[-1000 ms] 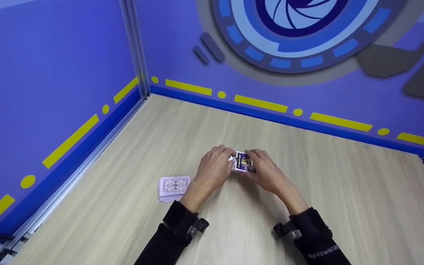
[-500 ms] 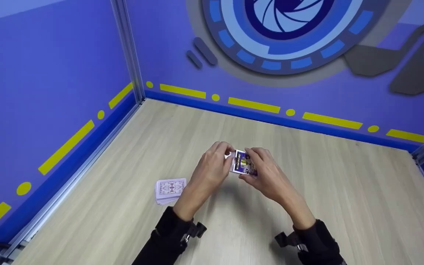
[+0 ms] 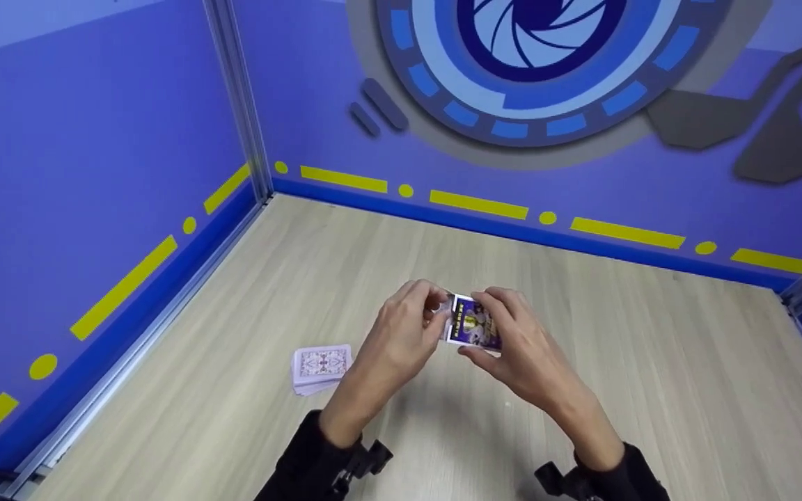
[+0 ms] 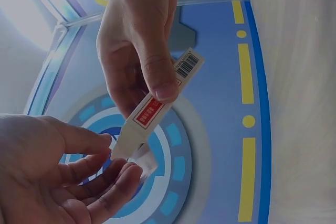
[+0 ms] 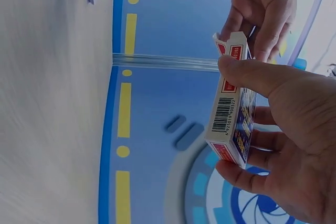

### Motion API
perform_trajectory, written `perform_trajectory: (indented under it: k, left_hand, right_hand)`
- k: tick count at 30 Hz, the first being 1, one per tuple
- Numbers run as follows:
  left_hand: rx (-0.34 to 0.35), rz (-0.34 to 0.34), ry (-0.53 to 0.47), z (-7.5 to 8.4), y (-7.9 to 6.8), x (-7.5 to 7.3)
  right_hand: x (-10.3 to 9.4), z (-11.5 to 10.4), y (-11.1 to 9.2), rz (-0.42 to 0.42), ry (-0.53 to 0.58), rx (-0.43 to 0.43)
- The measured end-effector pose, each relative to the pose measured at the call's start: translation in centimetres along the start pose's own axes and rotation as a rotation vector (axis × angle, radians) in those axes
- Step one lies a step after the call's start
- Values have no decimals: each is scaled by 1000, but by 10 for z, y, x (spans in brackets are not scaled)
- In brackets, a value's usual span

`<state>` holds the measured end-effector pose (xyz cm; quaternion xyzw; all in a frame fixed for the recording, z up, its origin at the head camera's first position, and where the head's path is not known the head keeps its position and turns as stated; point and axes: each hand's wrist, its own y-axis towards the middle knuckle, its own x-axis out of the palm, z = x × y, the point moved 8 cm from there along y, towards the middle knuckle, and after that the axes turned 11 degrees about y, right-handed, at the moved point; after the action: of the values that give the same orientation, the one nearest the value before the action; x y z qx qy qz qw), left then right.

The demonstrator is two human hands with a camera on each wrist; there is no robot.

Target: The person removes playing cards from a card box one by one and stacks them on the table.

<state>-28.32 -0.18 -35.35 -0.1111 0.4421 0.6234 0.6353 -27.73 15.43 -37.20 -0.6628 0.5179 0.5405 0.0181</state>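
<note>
My right hand [image 3: 530,348] holds a small playing-card box [image 3: 475,323] with a dark purple printed face, thumb on one side edge and fingers on the other. In the right wrist view, the white side of the box [image 5: 221,116] carries a barcode and red labels. Its far end stands unfolded, with flaps [image 5: 221,44] sticking out. My left hand [image 3: 401,334] pinches at that end with thumb and fingertips, as the left wrist view also shows. The box is above the table. A squared stack of playing cards [image 3: 323,363] lies face down left of my left forearm.
The wood-grain table [image 3: 234,390] extends around the hands. A blue printed wall [image 3: 484,167] stands along the back and another blue panel [image 3: 95,174] on the left, joined by a metal corner post [image 3: 237,97].
Both hands have lifted the box up off the table and nearer to me, its printed face turning more toward the head camera. The stack of cards has stayed put; the head view has shifted slightly.
</note>
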Motion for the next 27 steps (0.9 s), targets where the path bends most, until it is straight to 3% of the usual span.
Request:
perform_trajectory:
  k: [9, 15, 27]
  left_hand:
    - [-69, -124, -153, -12, 1, 7]
    - [-122, -167, -166, -21, 2, 8]
    - [-194, -203, -170, -28, 1, 16]
  right_hand:
    - [-1, -9, -3, -9, -5, -11]
    - [2, -14, -2, -6, -37, -59]
    - [8, -13, -5, -23, -70, -61]
